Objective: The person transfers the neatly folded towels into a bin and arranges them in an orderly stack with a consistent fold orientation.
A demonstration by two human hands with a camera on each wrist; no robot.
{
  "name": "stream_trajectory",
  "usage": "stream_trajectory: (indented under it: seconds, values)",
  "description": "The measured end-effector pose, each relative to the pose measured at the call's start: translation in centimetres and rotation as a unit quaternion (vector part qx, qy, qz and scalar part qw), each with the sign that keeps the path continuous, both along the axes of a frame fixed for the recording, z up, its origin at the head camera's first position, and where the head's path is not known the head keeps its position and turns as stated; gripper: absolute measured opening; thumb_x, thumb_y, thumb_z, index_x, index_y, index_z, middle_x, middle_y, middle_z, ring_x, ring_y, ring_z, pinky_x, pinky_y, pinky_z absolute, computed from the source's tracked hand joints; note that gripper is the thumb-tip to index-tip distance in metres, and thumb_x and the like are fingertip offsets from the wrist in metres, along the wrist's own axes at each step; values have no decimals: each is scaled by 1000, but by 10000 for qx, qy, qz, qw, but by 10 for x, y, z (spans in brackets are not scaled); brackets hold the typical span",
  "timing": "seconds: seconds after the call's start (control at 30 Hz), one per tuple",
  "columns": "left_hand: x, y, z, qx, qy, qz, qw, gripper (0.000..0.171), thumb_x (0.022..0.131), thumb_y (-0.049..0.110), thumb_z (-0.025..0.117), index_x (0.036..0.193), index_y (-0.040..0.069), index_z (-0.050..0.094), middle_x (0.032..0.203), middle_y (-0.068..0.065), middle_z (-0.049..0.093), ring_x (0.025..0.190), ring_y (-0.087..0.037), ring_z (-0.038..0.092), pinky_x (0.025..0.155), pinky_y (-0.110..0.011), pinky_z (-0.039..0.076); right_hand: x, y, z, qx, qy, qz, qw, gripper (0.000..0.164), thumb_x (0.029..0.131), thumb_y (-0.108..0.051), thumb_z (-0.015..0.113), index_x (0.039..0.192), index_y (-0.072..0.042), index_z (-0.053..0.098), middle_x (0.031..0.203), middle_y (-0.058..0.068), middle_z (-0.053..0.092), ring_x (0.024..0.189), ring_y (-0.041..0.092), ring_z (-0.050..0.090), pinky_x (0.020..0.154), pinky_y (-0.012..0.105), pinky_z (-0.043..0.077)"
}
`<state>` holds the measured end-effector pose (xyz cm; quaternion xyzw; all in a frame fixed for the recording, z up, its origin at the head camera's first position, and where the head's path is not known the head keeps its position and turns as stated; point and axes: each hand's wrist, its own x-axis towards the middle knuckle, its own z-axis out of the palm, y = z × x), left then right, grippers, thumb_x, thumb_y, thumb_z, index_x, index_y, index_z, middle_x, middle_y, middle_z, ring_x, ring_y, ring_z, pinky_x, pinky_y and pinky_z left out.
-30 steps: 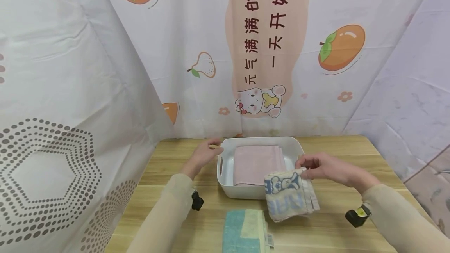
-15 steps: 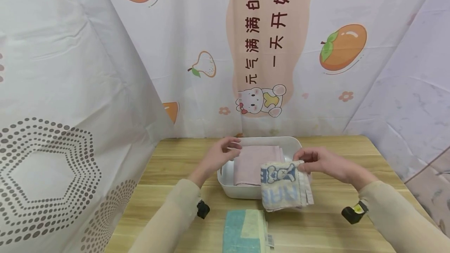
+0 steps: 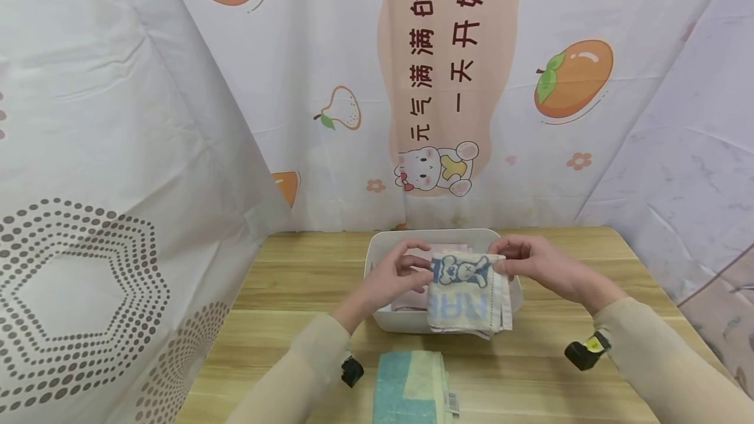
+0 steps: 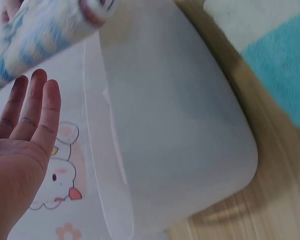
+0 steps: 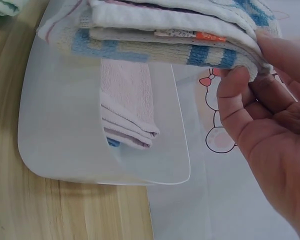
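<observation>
We note R hand [image 3: 538, 267] pinching folded towel [image 3: 462, 296] at its R edge over bin [image 3: 406, 324], L hand [image 3: 385, 283] unloaded, fingers apart beside it; one-sided support could let folds sag loose.

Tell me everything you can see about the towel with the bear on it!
The towel is cream, with a blue bear and big pale-blue letters below it. It looks soft and fuzzy, and it's folded into several layers. A little white-and-orange label shows between them. It's held up at the near side of the white basket. The right hand pinches it near a top corner. The left hand is close to its other side, but I can't tell if it touches.
</observation>
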<state>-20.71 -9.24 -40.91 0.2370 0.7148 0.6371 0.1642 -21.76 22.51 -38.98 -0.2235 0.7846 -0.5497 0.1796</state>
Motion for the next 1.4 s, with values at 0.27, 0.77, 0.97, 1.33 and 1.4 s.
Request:
stream_trajectory:
  seconds: [0.27, 0.77, 0.97, 1.33, 1.4]
  values:
    - [15, 11, 5, 206, -61, 29, 9998, 56, 87, 7, 65, 131, 24, 37, 111, -10, 60, 89, -24, 64, 72, -52, 52, -2, -3, 0, -446, -169, 108, 9988, 28, 90, -17, 62, 112, 0, 56, 104, 20, 63, 86, 23, 59, 75, 45, 49]
    - [15, 17, -15, -443, 1220, 207, 9913, 40, 94, 18, 56, 129, 35, 51, 124, 9, 51, 89, -13, 60, 67, -33, 53, -4, -8, -6, -853, -781, -229, 9930, 36, 89, -16, 63, 117, 3, 49, 102, 18, 64, 82, 21, 61, 71, 39, 51]
    - [14, 18, -18, -670, 1752, 151, 9821, 37, 93, 24, 58, 130, 32, 54, 120, 12, 54, 88, -9, 57, 71, -26, 50, -2, -11, -5, -890, -955, -430, 9905, 37, 88, -18, 64, 117, 2, 50, 103, 18, 64, 84, 22, 61, 75, 43, 50]
    - [21, 20, -2, -642, 919, 721, 9911, 46, 88, 17, 65, 127, 39, 54, 127, 17, 47, 108, -10, 51, 86, -31, 47, -3, -18, -7, -1217, -1164, -446, 9847, 42, 91, -17, 60, 127, 0, 45, 114, 18, 57, 97, 24, 57, 83, 37, 47]
    - [20, 20, -1, -567, 592, 804, 9934, 46, 88, 18, 65, 126, 41, 54, 129, 18, 44, 106, -12, 54, 82, -33, 50, -3, -21, -8, -1344, -1193, -402, 9829, 43, 92, -16, 59, 130, -2, 43, 116, 18, 56, 97, 24, 56, 82, 36, 47]
